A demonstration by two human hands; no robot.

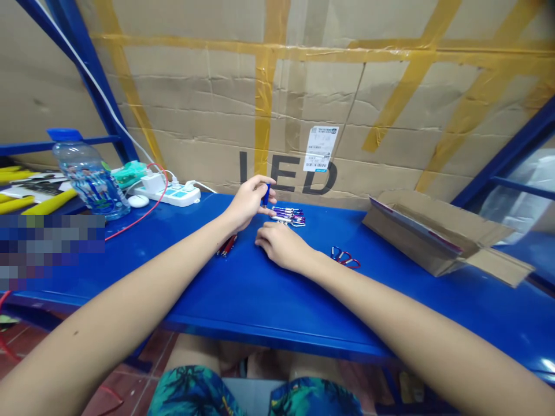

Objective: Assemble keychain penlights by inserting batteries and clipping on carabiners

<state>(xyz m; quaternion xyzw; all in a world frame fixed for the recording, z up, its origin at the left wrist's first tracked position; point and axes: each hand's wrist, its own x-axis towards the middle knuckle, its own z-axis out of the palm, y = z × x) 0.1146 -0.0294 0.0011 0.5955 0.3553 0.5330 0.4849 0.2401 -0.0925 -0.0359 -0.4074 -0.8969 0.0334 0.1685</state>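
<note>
Between the thumb and fingers of my left hand (251, 199) stands a small blue cylinder (266, 195), held upright above the table. My right hand (280, 244) rests low on the tabletop with its fingers curled, and what they hold, if anything, is hidden. Just beyond it lies a row of slim purple and silver pieces (288, 212) with metal clips at their ends. Beside my left wrist are a few dark red slim pieces (228, 245). Right of my right wrist lie several red and blue carabiners (346, 257).
An open cardboard box (407, 237) sits at the right on the blue table (269, 300). On the left are a water bottle (89, 173), a white power strip (173, 193) and a red cable (145, 216). A large cardboard wall marked LED (208, 115) rises behind.
</note>
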